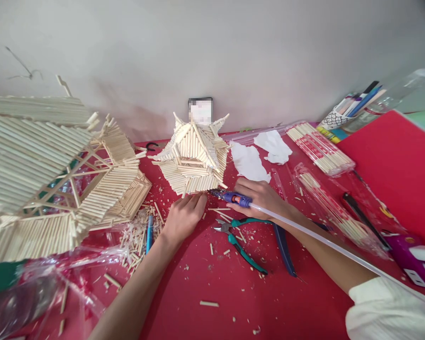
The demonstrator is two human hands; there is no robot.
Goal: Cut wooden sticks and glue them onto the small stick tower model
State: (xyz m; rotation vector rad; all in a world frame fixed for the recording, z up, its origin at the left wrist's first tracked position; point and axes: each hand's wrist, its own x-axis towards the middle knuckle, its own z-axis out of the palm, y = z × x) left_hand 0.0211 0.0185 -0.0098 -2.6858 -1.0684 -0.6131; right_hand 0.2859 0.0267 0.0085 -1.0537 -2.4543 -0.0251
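Note:
In my right hand (260, 194) is a blue-purple hot glue gun (236, 198), with a long translucent glue stick (304, 230) running out of its back. Its dark nozzle points left, close to the front edge of a small pagoda-like model (193, 151) built of thin wooden sticks. My left hand (186, 215) is closed at that same front edge, beside the nozzle; whatever its fingertips pinch is hidden. Below the glue gun lie green-handled cutting pliers (239, 231), jaws to the left, and several loose sticks (224, 213).
A larger stick-built model (31, 160) fills the left side. Near it are a stick-scrap heap (136, 245), a blue pen (149, 233) and clear plastic wrap. To the right are white tissues (250, 161), packs of chopsticks (320, 147), a pen cup (335, 118) and a red board (393, 170).

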